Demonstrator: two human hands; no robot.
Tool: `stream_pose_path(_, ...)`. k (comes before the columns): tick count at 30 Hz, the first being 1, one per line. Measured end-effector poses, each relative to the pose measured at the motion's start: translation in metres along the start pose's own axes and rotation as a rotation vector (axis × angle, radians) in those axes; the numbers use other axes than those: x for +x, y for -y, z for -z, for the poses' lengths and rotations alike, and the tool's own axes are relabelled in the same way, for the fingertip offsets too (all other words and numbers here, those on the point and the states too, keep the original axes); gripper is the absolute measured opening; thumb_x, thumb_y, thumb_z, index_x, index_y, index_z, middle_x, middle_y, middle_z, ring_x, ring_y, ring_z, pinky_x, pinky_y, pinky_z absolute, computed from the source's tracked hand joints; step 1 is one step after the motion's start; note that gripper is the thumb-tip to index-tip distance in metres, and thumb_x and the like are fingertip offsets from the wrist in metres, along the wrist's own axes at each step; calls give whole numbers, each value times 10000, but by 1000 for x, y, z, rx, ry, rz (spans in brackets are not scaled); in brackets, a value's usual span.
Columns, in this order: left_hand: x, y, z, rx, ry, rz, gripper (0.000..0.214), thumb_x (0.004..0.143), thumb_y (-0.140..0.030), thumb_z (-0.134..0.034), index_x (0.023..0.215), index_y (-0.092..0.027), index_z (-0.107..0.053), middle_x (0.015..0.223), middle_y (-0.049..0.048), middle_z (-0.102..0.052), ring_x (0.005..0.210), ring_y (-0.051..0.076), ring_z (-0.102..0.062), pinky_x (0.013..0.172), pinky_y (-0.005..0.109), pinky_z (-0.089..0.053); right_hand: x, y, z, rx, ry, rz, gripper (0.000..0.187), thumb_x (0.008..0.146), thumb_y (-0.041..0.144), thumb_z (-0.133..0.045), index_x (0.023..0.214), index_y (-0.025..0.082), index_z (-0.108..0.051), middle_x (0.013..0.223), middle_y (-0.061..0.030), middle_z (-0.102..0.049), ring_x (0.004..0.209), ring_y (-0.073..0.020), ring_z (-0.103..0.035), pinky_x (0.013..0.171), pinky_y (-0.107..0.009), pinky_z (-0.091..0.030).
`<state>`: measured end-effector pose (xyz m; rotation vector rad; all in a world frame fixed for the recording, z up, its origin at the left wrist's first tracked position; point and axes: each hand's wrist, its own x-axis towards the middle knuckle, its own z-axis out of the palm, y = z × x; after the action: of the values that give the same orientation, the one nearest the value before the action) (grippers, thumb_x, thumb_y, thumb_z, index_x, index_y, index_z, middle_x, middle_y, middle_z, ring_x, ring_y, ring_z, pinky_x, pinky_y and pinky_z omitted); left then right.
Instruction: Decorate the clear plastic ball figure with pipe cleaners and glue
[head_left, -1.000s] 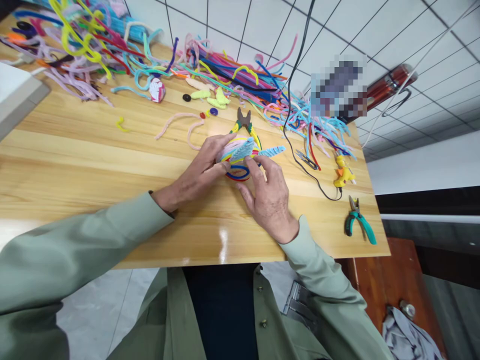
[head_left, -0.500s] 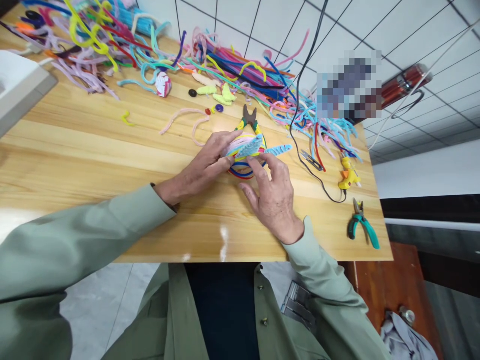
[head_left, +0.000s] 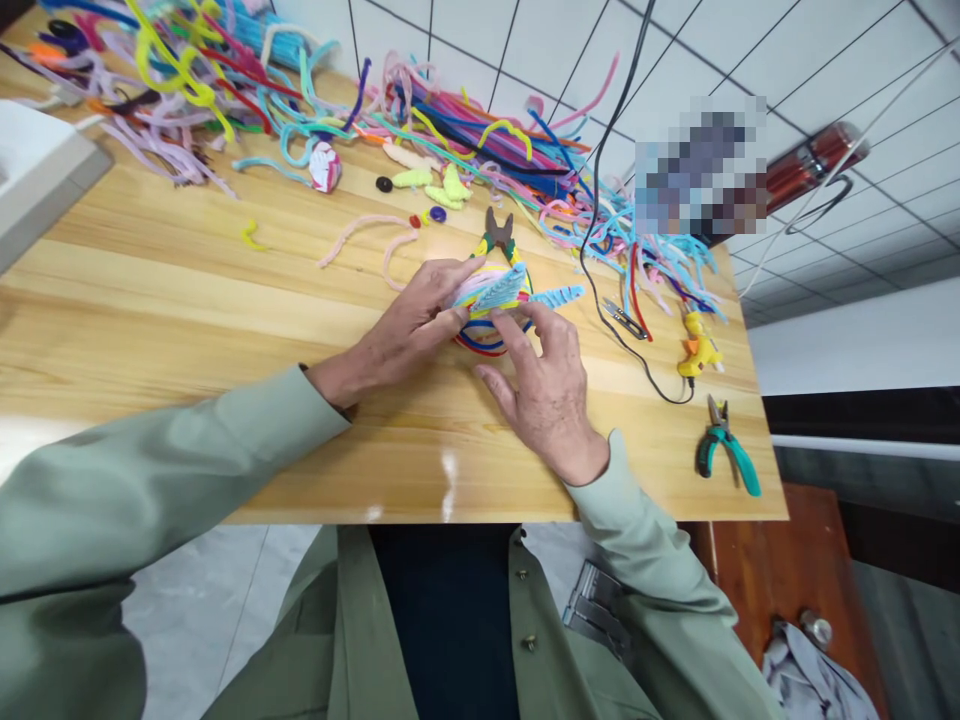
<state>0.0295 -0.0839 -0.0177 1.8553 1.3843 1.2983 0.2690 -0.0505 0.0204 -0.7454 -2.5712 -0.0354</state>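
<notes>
A multicoloured pipe-cleaner figure (head_left: 499,292), with light-blue, pink and yellow parts and a striped blue piece jutting out on the right, lies between my hands. My left hand (head_left: 420,318) is closed on its left side, thumb along the near edge. On the right side, the fingertips of my right hand (head_left: 546,375) press against the figure, the thumb held apart below. Blue and red loops (head_left: 484,345) show under it. Just beyond lie pliers (head_left: 499,232) with yellow-green handles, partly hidden by the figure and my left hand.
Heaps of pipe cleaners (head_left: 480,120) line the table's back edge. A yellow glue gun (head_left: 699,350) with a black cord, thread snips (head_left: 625,320) and teal-handled pliers (head_left: 724,447) lie to the right. A white device (head_left: 45,180) stands at the left.
Both hands stay at the figure with almost the same grip. The light-blue part on top looks slightly tilted compared with before; otherwise little differs.
</notes>
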Motion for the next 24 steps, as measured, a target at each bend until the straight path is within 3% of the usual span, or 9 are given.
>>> stream_pose_path(5,4,0,3,59,4,-22,731,1109,-726,-425,1669,-276,-556,1648,148,-604,1563,351,-524,1351,594,-394,2,-1,2,-6,17,-3,491,1110,412,-622,1571,248,-583,1546,-199,-585,1388,-371,-587,1152,-627,-561)
stream_pose_path(10,13,-7,22,240,55,-86,674,1051,-680,-559,1556,-248,-670,1592,166,-645,1530,407,-563,1327,676,-402,3,0,4,-11,34,-8,486,1094,355,-644,1567,255,-590,1533,-190,-601,1397,-373,-584,1150,-627,-568)
stream_pose_path(17,19,-15,35,294,98,-129,504,1033,-562,-614,1458,-315,-727,1505,118,-734,1422,372,-687,1280,604,-498,7,1,7,-32,46,-9,494,1064,299,-690,1551,253,-622,1512,-175,-614,1357,-361,-596,1140,-583,-581)
stream_pose_path(24,20,-16,37,270,105,-85,529,977,-646,-668,1416,-365,-755,1497,88,-748,1411,380,-696,1251,603,-537,8,0,7,-24,72,-17,484,1079,318,-668,1556,260,-613,1523,-178,-600,1357,-371,-590,1146,-608,-572)
